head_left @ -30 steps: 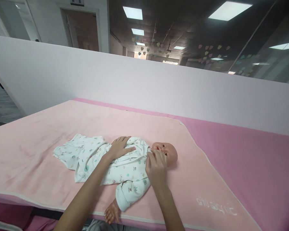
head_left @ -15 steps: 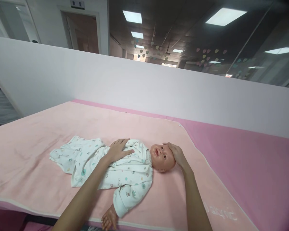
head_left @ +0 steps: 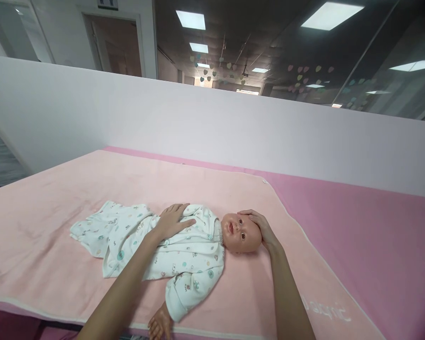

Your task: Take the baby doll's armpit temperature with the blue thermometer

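Observation:
A baby doll [head_left: 241, 233] lies on its back on a pale pink blanket [head_left: 56, 203], head to the right, dressed in a white patterned sleepsuit [head_left: 184, 255]. My left hand [head_left: 172, 220] rests flat on the doll's chest, fingers spread. My right hand [head_left: 260, 226] cups the top and far side of the doll's head, fingers curved around it. The doll's bare hand [head_left: 158, 326] pokes out of a sleeve near the blanket's front edge. The sleepsuit's legs [head_left: 102, 226] trail off to the left.
The blanket covers a darker pink mattress [head_left: 368, 236], which shows bare on the right. A white partition wall [head_left: 198, 123] runs along the far side. Beyond it are glass panels, ceiling lights and a doorway [head_left: 116, 42].
My right hand left the sleepsuit's collar and moved to the doll's head, where it now cups the crown. The left hand stays on the chest.

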`<state>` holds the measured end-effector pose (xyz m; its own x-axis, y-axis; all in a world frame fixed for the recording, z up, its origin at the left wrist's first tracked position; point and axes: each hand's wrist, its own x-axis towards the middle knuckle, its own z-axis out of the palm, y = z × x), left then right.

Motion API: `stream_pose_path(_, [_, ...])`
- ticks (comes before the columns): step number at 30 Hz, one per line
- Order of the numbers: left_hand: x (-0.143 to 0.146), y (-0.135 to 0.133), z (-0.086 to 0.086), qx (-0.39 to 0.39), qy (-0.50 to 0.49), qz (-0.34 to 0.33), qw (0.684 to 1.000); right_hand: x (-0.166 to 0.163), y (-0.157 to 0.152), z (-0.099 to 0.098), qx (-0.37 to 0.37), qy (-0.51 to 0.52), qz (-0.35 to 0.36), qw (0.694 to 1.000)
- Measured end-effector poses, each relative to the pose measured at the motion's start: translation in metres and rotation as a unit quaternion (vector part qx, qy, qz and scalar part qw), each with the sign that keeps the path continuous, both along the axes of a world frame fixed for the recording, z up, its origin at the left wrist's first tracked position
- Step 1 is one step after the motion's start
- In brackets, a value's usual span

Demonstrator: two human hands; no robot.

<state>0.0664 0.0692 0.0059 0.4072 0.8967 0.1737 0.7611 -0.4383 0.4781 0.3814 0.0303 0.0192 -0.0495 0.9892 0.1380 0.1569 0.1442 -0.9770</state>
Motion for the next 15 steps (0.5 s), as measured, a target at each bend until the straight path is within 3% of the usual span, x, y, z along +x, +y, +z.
stream_pose_path(9, [0.0001,-0.0035,0.0036,-0.001,-0.004,-0.001,1.000,-0.0057,-0.0075,0.0052,-0.010,-0.011,0.007,1.000])
stream_pose_path(15, [0.0001,-0.0023,0.0020,0.006,-0.009,-0.001,1.000,-0.0051,-0.0114,0.0016,0.040,-0.033,-0.004,0.999])
